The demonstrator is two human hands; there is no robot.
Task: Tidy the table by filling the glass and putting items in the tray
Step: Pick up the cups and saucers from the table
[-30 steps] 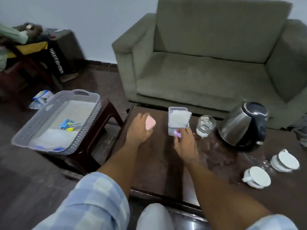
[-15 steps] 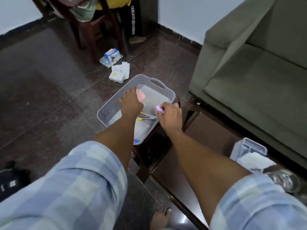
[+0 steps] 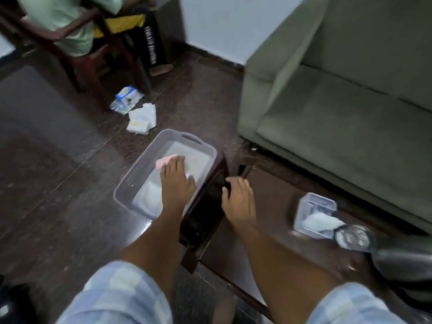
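Note:
The grey plastic tray sits on a dark stool left of the coffee table. My left hand reaches down into the tray, fingers still on a pink item that shows past the fingertips. A small purple thing glints in the tray beside that hand. My right hand hovers over the stool's right edge, outside the tray, fingers apart and holding nothing. The glass stands blurred at the right on the table.
A clear tissue holder stands behind the glass, and the dark kettle shows at the right edge. A green sofa lies beyond the table. Packets lie on the floor near a wooden chair with a seated person.
My right hand has let go of the purple thing and pulled back out of the tray toward the table. My left hand has sunk lower into the tray with the pink item.

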